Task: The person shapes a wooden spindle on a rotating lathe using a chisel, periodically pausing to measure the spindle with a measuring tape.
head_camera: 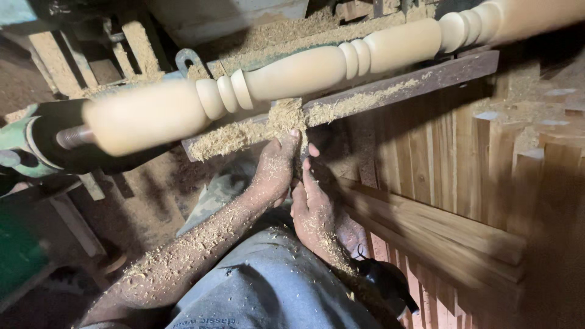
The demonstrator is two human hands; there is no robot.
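Both hands meet under the metal tool rest: the left hand reaches up with fingertips in the sawdust piled on it, the right hand half curled beside it, gripping nothing I can tell. Just above, the pale turned spindle sits mounted in the lathe; brushing well means keeping fingers low, off the wood

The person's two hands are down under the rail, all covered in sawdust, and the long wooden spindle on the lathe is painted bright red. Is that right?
Not quite. The head view shows the spindle is bare pale wood, not painted red. The rest holds: the left hand and right hand are both under the rail, dusted with sawdust.
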